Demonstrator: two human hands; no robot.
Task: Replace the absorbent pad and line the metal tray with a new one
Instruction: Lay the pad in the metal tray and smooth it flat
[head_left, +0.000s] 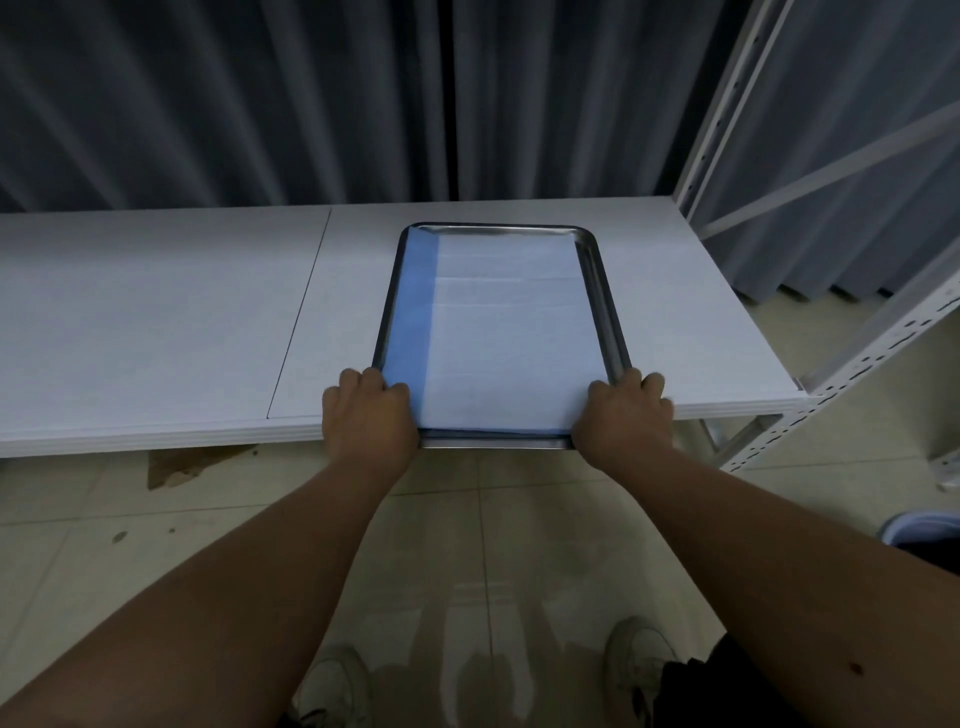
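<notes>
White shelf (156, 312) before grey curtains (260, 104): tray (605, 291), near end overhanging the edge, held a white-and-blue pad (509, 332); left hand (366, 415) and right hand (621, 415) gripped its near corners; step apparently seating the lined tray, next needing an inward push.

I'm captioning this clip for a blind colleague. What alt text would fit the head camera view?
A person's left hand and right hand grip the near corners of a metal tray on a white table. A white absorbent pad with a blue strip along its left side lines the tray. Dark curtains hang behind.
</notes>
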